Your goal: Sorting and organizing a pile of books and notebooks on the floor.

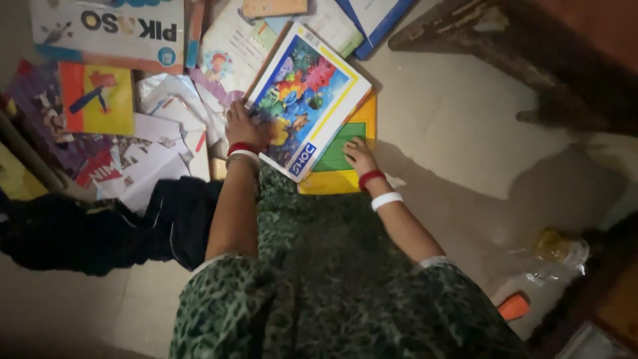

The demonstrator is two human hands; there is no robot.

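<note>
Two hands (242, 126); four bangles (371, 178); one puzzle box (307, 98); one yellow board (342, 159)

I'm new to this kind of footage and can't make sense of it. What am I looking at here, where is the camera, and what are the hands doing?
There is no machine here. The one picture comes from a camera worn on a person's head, looking down over their green patterned clothing to the floor.

The left hand rests on the left edge of a flat box with a colourful fish picture. The right hand lies on a yellow and green board partly under that box. Neither hand lifts anything. Both wrists wear red and white bangles.

Around them lie more picture boxes and papers, dark cloth at left, a crumpled plastic bag and something orange at right.
</note>
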